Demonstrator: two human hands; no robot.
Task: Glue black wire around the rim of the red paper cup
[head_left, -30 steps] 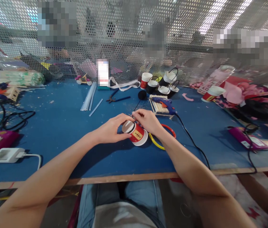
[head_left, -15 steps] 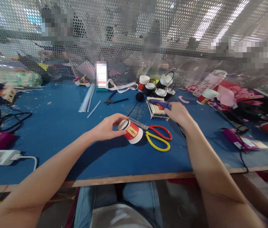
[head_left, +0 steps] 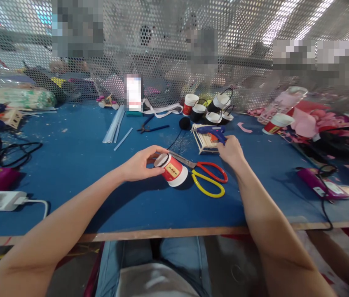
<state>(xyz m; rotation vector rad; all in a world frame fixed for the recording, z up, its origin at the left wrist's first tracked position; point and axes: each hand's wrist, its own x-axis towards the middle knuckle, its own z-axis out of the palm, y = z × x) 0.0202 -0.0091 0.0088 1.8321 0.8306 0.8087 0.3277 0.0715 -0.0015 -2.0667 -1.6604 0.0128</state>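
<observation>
My left hand (head_left: 141,163) is closed around the end of a red and white paper cup (head_left: 173,169), which is tilted over the blue table. A dark cord circles the cup near my fingers. On the far side, my right hand (head_left: 231,151) grips the handle of a blue glue gun (head_left: 210,131), its nozzle pointing left. The glue gun lies over a small rack of pale wooden sticks (head_left: 206,144). Scissors (head_left: 207,177) with one red and one yellow handle lie just right of the cup. A black ball of cord (head_left: 184,123) sits left of the rack.
Several cups with black cord handles (head_left: 220,103) stand behind the rack. Pliers (head_left: 152,128) and clear glue sticks (head_left: 114,126) lie left of centre. A phone (head_left: 134,95) leans by the mesh screen. Purple power strips (head_left: 321,184) with cables lie at both sides.
The view has shifted slightly. My left hand keeps its hold on the cup, and my right hand still holds the glue gun at the rack.
</observation>
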